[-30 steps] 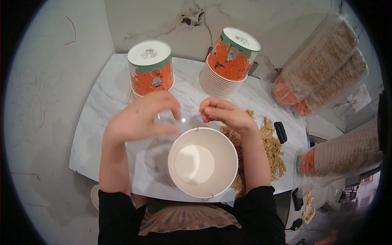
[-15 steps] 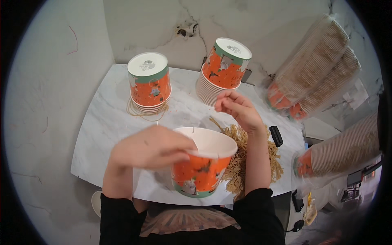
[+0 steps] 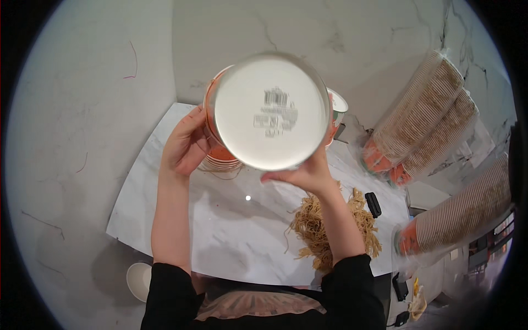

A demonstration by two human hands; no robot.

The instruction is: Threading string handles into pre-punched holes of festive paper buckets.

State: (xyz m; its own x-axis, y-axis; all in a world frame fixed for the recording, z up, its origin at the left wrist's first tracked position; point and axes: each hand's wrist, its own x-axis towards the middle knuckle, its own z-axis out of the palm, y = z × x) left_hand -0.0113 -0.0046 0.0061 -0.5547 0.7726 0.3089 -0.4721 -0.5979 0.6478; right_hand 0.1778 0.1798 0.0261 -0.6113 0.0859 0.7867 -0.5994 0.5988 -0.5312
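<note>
An orange paper bucket (image 3: pixel 272 113) is raised above the table, turned over so its white printed base faces me and hides most of its side. My left hand (image 3: pixel 190 140) grips it at the left, by the rim. On the lower right, my right hand (image 3: pixel 308 173) holds its side, with the thumb stretched below the base. Behind it, an upside-down stack of matching buckets (image 3: pixel 221 158) is largely covered, with tan cord at its foot. A second stack (image 3: pixel 337 103) peeks out to the right. Near my right forearm lies a heap of tan cords (image 3: pixel 313 220).
Long plastic-wrapped sleeves of nested buckets (image 3: pixel 418 110) lean at the right, with another wrapped sleeve (image 3: pixel 456 214) nearer me. A small black object (image 3: pixel 373 204) sits beside the cords on the marble-look table (image 3: pixel 220 242). A white bowl-like container (image 3: pixel 138 281) stands below the table's left edge.
The bucket was upright on the near part of the table, with my left hand at its rim and my right hand apart. Now both hands hold it up, overturned and farther forward.
</note>
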